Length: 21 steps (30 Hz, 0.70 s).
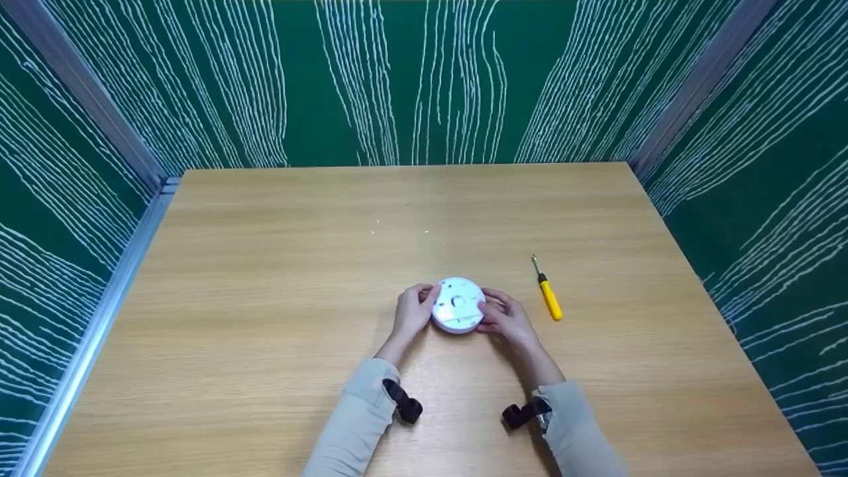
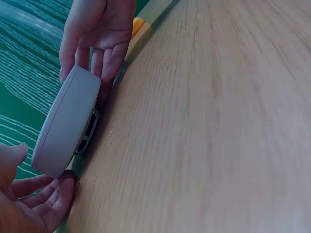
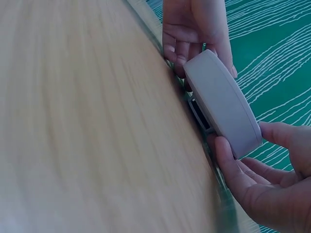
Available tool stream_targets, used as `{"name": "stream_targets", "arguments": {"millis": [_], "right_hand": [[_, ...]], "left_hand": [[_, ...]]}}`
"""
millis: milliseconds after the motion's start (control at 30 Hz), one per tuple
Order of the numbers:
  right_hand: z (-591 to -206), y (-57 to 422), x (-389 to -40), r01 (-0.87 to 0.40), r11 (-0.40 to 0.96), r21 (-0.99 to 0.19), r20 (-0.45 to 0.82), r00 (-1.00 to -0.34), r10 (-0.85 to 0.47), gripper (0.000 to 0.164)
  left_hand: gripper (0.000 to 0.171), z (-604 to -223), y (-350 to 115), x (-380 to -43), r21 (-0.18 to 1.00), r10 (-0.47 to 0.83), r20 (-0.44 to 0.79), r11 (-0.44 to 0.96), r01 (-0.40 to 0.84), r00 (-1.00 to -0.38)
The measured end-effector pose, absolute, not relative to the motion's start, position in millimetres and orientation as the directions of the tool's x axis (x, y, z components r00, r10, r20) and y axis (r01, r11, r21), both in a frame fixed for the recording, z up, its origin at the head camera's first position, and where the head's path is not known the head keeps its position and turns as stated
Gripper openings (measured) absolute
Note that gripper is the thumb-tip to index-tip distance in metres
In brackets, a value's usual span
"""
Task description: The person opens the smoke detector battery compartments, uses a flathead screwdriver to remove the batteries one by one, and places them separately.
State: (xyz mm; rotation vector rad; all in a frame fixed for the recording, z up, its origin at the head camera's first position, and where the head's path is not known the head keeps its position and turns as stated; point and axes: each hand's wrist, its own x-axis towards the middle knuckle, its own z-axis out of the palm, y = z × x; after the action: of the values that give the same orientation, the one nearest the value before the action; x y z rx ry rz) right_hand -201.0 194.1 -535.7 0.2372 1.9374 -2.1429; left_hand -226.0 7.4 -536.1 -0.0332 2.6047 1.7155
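A round white smoke detector [image 1: 458, 305] is held just above the table, its flat back face with slots and small holes turned up. On its left edge my left hand [image 1: 413, 309] grips it, thumb at the upper rim and fingers lower down the side. My right hand [image 1: 509, 317] holds the opposite edge, its thumb lying over the back face. In the left wrist view the smooth side wall of the detector [image 2: 68, 121] shows, with a dark slotted vent part on its underside. The same vent shows below the detector [image 3: 223, 102] in the right wrist view.
To the right of the hands, a screwdriver [image 1: 549, 298] with a yellow handle lies on the wooden table [image 1: 265, 285], its metal tip pointing away. Several tiny white bits lie farther back. Green panels [image 1: 543, 40] with white wavy lines border the table at the back and sides.
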Motion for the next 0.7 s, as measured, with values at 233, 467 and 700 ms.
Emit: {"name": "stream_targets", "arguments": {"millis": [233,467,700], "right_hand": [[-536.0,192.9,-198.1,0.346,-0.09,-0.934,-0.343,-0.938,-0.042,0.048],[-539.2,189.8,-195.3,0.341,-0.122,-0.932,-0.34,-0.94,-0.027,0.047],[-543.2,187.3,-193.2,0.322,-0.148,-0.935,-0.329,-0.944,0.02,0.045]], "left_hand": [[0.029,-538.3,8.4,-225.4,0.924,-0.028,-0.067,0.375,-0.073,-0.997],[0.027,-539.5,9.5,-223.6,0.932,-0.061,-0.105,0.343,-0.12,-0.993],[0.028,-539.9,10.1,-221.9,0.934,-0.076,-0.103,0.335,-0.123,-0.992]]}}
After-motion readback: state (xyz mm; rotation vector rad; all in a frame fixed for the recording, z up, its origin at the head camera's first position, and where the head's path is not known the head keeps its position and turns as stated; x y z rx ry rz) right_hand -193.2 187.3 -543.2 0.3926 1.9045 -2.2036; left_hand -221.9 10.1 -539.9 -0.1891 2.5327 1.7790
